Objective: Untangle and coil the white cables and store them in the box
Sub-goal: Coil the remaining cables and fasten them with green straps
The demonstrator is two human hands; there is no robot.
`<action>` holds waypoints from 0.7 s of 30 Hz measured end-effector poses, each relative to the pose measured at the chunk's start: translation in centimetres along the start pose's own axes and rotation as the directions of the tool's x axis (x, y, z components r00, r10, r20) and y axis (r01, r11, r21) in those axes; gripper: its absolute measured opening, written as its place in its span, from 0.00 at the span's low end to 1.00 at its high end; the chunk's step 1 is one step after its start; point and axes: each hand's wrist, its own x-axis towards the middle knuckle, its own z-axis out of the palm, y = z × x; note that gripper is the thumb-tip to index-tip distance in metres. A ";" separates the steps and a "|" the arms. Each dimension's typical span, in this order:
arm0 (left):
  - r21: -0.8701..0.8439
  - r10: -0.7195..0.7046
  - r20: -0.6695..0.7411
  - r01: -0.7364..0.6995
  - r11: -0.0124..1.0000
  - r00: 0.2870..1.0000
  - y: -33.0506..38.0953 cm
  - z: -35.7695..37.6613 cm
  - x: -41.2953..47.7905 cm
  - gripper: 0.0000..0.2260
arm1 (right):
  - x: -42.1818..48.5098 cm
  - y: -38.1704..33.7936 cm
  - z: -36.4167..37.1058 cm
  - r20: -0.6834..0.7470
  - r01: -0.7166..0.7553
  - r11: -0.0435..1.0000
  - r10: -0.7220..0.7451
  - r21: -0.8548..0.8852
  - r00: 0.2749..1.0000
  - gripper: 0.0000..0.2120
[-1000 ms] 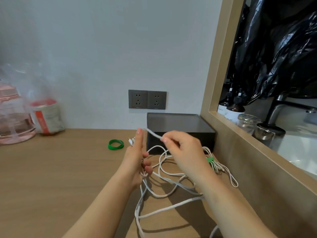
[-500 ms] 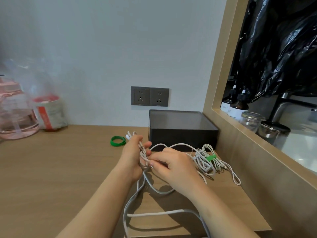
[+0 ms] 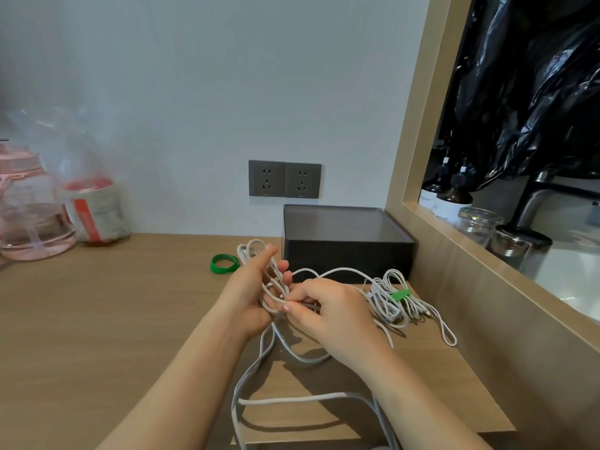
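Head view, one frame, listed as I read it from my remote station.

1. Left hand (image 3: 248, 295): centre of the frame, raised above the desk (image 3: 97, 319), fingers curled round several loops of the white cable (image 3: 292, 399), forefinger straighter and pointing up.
2. Right hand (image 3: 328, 311): touching the left, thumb and forefinger pinching a strand of the same cable where the loops cross the left palm.
3. White cable, remainder: one arc rises behind the right hand. Slack strands hang below both hands and trail across the desk to the bottom edge.
4. Tied bundle (image 3: 388, 305): a second white cable, bound with a green tie (image 3: 400, 294), lying on the desk right of the hands, in front of the box.
5. Box (image 3: 347, 258): dark, right of centre, against the wall. I cannot tell whether its top is lidded or open. No cable is in it.
6. Green band (image 3: 224, 264): on the desk, left of the box.
7. Double socket (image 3: 284, 179): on the wall above the box.
8. Pink bottle (image 3: 29, 216) and clear bag (image 3: 94, 209): left edge.
9. Black plastic sheet (image 3: 535, 76) and pump bottles (image 3: 451, 196): right side.
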 end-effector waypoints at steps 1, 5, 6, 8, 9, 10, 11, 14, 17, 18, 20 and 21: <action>-0.031 0.013 0.008 -0.013 0.999 1.000 0.0 -0.1 0.2 0.10 | -0.1 0.0 0.0 0.004 0.006 1.000 -0.006 0.012 1.000 0.06; -0.163 0.042 -0.015 -0.044 0.986 0.999 -0.1 0.0 0.8 0.10 | -0.2 0.2 -0.2 0.003 -0.072 0.992 0.072 0.105 0.997 0.02; -0.205 0.047 -0.024 -0.050 0.977 0.999 0.0 0.1 0.8 0.11 | -0.2 0.4 -0.2 0.017 -0.113 0.984 0.111 0.138 0.994 0.04; -0.282 0.055 -0.039 -0.064 0.957 0.998 0.6 0.1 0.9 0.12 | -0.5 0.9 -0.3 0.092 -0.206 0.962 0.192 0.181 0.977 0.06; -0.314 0.053 -0.043 -0.064 0.947 0.998 0.9 0.0 1.0 0.13 | -0.7 1.2 -0.5 0.148 -0.262 0.947 0.237 0.184 0.960 0.07; -0.341 0.045 -0.042 -0.057 0.938 0.998 1.2 -0.1 1.1 0.13 | -0.9 1.5 -0.8 0.206 -0.319 0.932 0.283 0.174 0.937 0.06; -0.365 0.033 -0.037 -0.044 0.930 0.999 1.4 -0.2 1.2 0.14 | -1.1 1.8 -1.0 0.258 -0.374 0.913 0.326 0.163 0.909 0.06; -0.418 -0.025 -0.019 0.015 0.908 1.000 1.6 -0.5 1.0 0.14 | -1.4 2.4 -1.8 0.346 -0.498 0.850 0.422 0.169 0.838 0.08; -0.501 -0.063 0.007 0.059 0.863 0.998 2.4 -0.7 0.8 0.16 | -1.5 3.2 -2.7 0.355 -0.588 0.762 0.489 0.269 0.797 0.10; -0.518 -0.055 0.007 0.051 0.854 0.998 2.9 -0.8 0.8 0.17 | -1.5 3.6 -3.0 0.348 -0.622 0.719 0.524 0.309 0.778 0.10; -0.524 -0.026 0.003 0.024 0.852 1.000 3.9 -1.2 1.0 0.16 | -1.4 4.3 -3.7 0.320 -0.679 0.615 0.600 0.402 0.733 0.10; -0.520 -0.012 0.005 0.013 0.854 1.000 4.2 -1.3 1.0 0.15 | -1.2 4.6 -4.1 0.298 -0.689 0.571 0.632 0.446 0.716 0.10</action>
